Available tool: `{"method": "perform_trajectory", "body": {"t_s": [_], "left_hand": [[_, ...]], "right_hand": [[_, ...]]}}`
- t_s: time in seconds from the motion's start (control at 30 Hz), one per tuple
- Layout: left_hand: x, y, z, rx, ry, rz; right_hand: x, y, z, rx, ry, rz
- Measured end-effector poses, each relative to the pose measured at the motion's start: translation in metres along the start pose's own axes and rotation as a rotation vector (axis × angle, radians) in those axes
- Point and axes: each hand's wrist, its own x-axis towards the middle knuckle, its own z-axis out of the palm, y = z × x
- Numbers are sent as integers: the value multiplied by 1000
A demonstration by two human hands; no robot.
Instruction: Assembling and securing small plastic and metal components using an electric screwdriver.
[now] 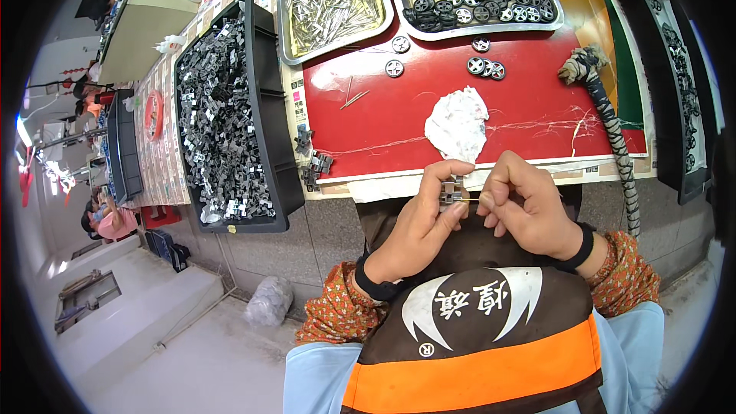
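Note:
My left hand (pixel 418 234) is closed, with thumb and forefinger around a small black and silver blocky part (pixel 452 188) just off the table's front edge. A thin brass-coloured pin (pixel 474 199) runs from that part toward my right hand (pixel 525 203), whose thumb and forefinger pinch its outer end. How deep the pin sits in the part cannot be made out. Beyond my hands a crumpled white cloth (pixel 457 124) lies on the red table mat (pixel 368 119). A few more of the blocky parts (pixel 316 169) lie loose at the mat's left edge.
A metal tray (pixel 284 27) of thin pins and another (pixel 491 34) of black wheels stand at the back. Loose wheels (pixel 486 67) and pins (pixel 350 97) lie on the mat. Black bins flank it, left (pixel 266 69) and right (pixel 698 182). A wrapped rod (pixel 609 126) lies at the right.

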Motion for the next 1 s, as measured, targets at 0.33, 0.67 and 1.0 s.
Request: {"method": "perform_trajectory", "body": {"t_s": [0.33,0.67,1.0], "left_hand": [[1,1,2,69,-72,9],[2,-4,1,-249,44,13],[8,-6,7,-155,159,161]], "right_hand": [[6,5,1,-288,-68,-331],[16,13,-8,232,-50,62],[20,17,-17,211,-105,163]]}}
